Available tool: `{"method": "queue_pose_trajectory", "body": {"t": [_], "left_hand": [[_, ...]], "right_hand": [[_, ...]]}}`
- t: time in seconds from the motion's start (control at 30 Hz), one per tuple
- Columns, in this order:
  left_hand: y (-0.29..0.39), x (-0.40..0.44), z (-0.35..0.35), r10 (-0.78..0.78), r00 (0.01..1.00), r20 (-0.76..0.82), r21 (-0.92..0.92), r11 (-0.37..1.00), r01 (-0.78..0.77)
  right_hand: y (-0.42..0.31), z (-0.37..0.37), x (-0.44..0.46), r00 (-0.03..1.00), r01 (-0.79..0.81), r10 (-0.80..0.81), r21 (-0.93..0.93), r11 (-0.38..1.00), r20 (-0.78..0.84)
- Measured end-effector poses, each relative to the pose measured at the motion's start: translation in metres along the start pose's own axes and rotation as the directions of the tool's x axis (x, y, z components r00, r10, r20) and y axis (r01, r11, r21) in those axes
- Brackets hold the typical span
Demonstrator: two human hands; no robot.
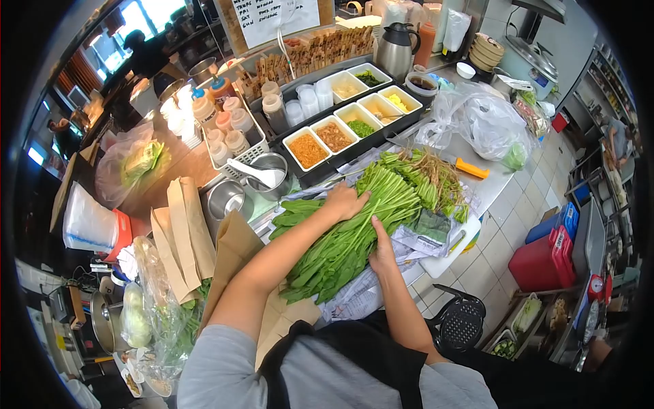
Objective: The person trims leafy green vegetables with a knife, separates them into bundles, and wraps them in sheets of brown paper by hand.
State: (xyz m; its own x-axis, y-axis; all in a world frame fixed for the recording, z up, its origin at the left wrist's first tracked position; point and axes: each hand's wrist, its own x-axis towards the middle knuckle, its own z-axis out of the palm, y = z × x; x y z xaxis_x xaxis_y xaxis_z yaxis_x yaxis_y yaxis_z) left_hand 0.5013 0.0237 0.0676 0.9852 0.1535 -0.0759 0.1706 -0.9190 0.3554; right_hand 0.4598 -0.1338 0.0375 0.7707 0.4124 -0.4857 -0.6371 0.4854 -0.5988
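Observation:
A large bunch of leafy greens (320, 252) lies on newspaper (354, 293) across the counter, its leaves toward the lower left and its stems toward the upper right. My left hand (346, 202) rests over the stems from above, fingers curled around them. At the lower right side of the bunch, my right hand (383, 251) presses against the stems with its thumb up; its other fingers are hidden under the greens. Cut root ends (436, 177) with short stems are piled just beyond. An orange-handled knife (471, 168) lies right of that pile.
Condiment trays (308, 150) and sauce bottles (240, 121) stand behind the greens. Metal pots (225, 198) are at the left, near brown paper bags (187, 225). Plastic bags (490, 119) lie at the back right. A white cutting board (453, 249) juts over the counter's right edge.

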Motion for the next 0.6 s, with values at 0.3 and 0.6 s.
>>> {"method": "queue_pose_trajectory", "body": {"t": [0.3, 0.6], "left_hand": [[0.053, -0.038, -0.008, -0.078, 0.990, 0.116, -0.102, 0.991, 0.090], [0.000, 0.004, 0.008, -0.223, 0.923, 0.312, -0.276, 0.909, 0.313]], "right_hand": [[-0.001, -0.022, -0.009, 0.984, -0.067, 0.025, 0.236, 0.970, 0.178], [-0.005, -0.006, -0.011, 0.996, 0.040, -0.049, 0.109, 0.993, 0.076]]}}
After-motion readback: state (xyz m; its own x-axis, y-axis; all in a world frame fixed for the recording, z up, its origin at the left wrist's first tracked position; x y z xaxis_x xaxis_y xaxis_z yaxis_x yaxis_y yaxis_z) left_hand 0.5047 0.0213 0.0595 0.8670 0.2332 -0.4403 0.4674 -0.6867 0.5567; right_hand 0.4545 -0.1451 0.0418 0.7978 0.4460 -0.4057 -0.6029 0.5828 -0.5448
